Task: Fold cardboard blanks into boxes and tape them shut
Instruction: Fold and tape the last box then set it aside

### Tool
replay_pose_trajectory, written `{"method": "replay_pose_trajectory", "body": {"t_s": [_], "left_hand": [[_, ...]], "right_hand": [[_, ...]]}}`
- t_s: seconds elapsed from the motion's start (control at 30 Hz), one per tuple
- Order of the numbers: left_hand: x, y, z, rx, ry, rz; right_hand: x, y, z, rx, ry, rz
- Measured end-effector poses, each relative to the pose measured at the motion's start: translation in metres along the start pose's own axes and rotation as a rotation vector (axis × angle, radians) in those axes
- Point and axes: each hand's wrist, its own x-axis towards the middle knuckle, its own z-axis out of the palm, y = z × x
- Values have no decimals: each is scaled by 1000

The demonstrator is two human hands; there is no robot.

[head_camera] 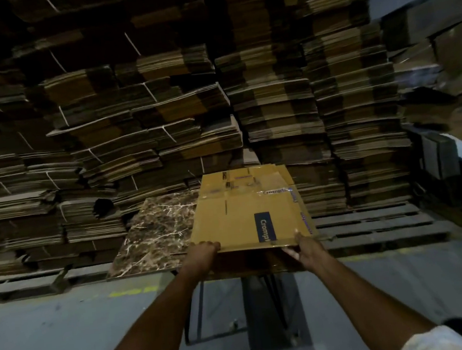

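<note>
Though dim, marbled tabletop point(156, 232) before blanks point(273, 100).

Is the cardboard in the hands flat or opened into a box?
Flat. The cardboard blank lies as a flat sheet over the table, no walls standing; the left hand and right hand grip its near edge.

One left hand point(203, 252), one right hand point(306, 248), one printed blank point(244, 213), one marbled table point(157, 238), countless stacked blanks point(273, 100).

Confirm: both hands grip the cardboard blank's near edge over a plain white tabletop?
No: the head view shows the tabletop is dark brown marble-patterned, not white. The left hand and right hand do grip the blank at its near edge.
</note>
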Motion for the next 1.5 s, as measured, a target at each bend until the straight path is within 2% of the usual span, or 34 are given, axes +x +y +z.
{"method": "replay_pose_trajectory", "body": {"t_s": [0.1, 0.2, 0.33, 0.47, 0.53, 0.63, 0.77, 0.87, 1.03, 1.13, 1.23, 1.3, 1.43, 1.5], "left_hand": [[10, -5, 4, 3, 97, -69], [27, -11, 20, -6, 210, -87], [50, -27, 49, -163, -6, -163], [70, -39, 81, -243, -185, -240], [74, -38, 93, -267, -258, -313], [84, -45, 104, -354, -260, -387], [93, -60, 127, -410, -311, -371], [91, -68, 156, -463, -352, -345], [93, -88, 187, -654, -288, -325], [94, -104, 203, -813, -217, -392], [107, -118, 232, -966, -195, -520], [107, -115, 219, -1087, -172, -548], [102, -91, 176, -1480, -161, -559], [103, -89, 176, -1423, -125, -645]], "right_hand": [[2, -4, 10, 28, -107, -57], [27, 1, 12, 10, -120, -76], [60, 15, 6, -116, 132, 13], [98, 36, -13, -257, 321, -64], [110, 44, -16, -314, 366, -80], [118, 41, -17, -415, 397, -126], [119, 41, -34, -782, 445, -214], [119, 55, -46, -954, 479, -175], [131, 57, -49, -1324, 527, -125], [136, 48, -42, -1354, 462, -93], [142, 41, -40, -1358, 485, -44], [146, 39, -39, -1355, 516, -25], [157, 37, -37, -1329, 509, 3], [166, 36, -39, -1351, 506, 25]]}}
